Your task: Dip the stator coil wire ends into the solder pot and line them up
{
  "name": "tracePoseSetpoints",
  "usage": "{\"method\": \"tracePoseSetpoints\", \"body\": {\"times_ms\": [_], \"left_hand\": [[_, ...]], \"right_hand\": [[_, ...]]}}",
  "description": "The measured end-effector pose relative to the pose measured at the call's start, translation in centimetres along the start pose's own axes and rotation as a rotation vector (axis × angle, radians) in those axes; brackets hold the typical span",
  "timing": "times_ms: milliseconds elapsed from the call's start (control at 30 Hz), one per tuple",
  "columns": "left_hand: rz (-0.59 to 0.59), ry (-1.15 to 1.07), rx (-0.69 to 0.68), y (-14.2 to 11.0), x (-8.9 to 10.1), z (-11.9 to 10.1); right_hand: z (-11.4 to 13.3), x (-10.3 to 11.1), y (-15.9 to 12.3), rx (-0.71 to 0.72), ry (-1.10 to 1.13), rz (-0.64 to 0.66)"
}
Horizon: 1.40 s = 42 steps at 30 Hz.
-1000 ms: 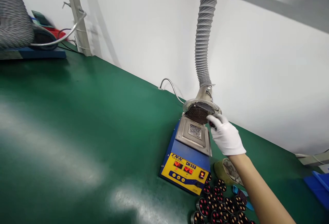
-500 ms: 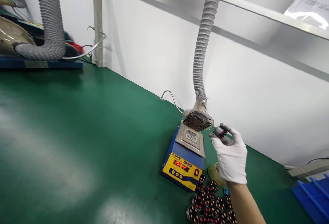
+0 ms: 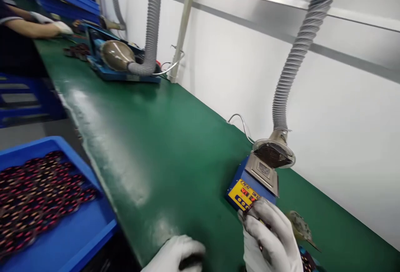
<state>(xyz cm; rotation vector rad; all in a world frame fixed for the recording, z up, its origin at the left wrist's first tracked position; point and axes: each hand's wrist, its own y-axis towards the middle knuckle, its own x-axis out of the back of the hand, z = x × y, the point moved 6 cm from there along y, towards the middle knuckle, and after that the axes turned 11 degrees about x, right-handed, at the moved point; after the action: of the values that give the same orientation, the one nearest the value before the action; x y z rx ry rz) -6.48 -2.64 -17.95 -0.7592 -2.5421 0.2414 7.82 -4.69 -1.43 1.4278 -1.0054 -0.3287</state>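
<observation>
My right hand (image 3: 271, 238), in a white glove with greyed fingertips, is closed around a small round part; little of its dark, red-dotted body shows between the fingers. It is in front of a blue and yellow solder pot (image 3: 253, 184) and hides part of its front panel. At the bottom edge, my left hand (image 3: 178, 255), also white-gloved, is over the green table with curled fingers. A dark patch shows under those blurred fingers, and I cannot make out whether it is a held thing.
A fume hood (image 3: 275, 153) on a grey hose stands behind the pot. Right of my right hand are a tan can (image 3: 299, 225) and several round parts (image 3: 308, 259). At left, a blue tray (image 3: 90, 230) carries rows of such parts. Farther off, a co-worker's gloved hands (image 3: 62, 27) work beside another hood (image 3: 116, 55).
My right hand has moved from beside the hood down towards me with the small round part. The view has swung left, bringing in my left hand, the tray and the co-worker.
</observation>
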Motion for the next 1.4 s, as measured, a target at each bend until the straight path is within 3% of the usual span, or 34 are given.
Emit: {"method": "tracePoseSetpoints", "body": {"times_ms": [33,100,267,367,533,700,833,1000,1100,1167,1300,1400], "left_hand": [[0.007,-0.207,0.096,-0.4,0.8,-0.7],[0.052,-0.545,0.145,-1.2,2.2,-2.9],[0.04,-0.946,-0.069,-3.3,5.1,-6.9],[0.021,-1.017,-0.14,-4.4,5.8,-7.3],[-0.139,-1.019,-0.1,-5.3,7.5,-7.3],[-0.094,-1.108,-0.099,-4.6,7.9,-7.8],[-0.127,-1.253,-0.098,-4.2,7.8,-7.6],[-0.396,-1.383,-0.228,-4.9,11.1,-7.0],[-0.544,-1.293,-0.272,-6.4,12.8,-6.3],[-0.451,-1.138,-0.21,-6.9,12.4,-6.1],[-0.074,-0.953,-0.107,-7.3,9.5,-6.4],[0.0,-0.88,-0.09,-7.4,8.8,-6.5]], "right_hand": [[1.0,-0.4,0.3,0.108,-0.046,0.038],[2.3,-1.1,0.9,0.221,-0.1,0.093],[4.7,-1.7,1.8,0.279,-0.097,0.133],[5.8,-2.1,2.3,0.275,-0.071,0.128],[7.0,-2.3,2.8,0.281,-0.069,0.021],[7.2,-2.8,1.9,0.243,-0.069,0.054],[7.7,-3.3,1.1,0.252,-0.065,0.052],[7.5,-3.4,0.8,0.052,0.019,-0.049],[7.8,-3.6,1.1,0.033,0.043,-0.047],[8.1,-3.5,1.4,0.048,0.045,-0.084],[8.2,-3.6,1.6,0.03,0.081,-0.171],[8.5,-4.0,1.2,0.055,0.142,-0.202]]}}
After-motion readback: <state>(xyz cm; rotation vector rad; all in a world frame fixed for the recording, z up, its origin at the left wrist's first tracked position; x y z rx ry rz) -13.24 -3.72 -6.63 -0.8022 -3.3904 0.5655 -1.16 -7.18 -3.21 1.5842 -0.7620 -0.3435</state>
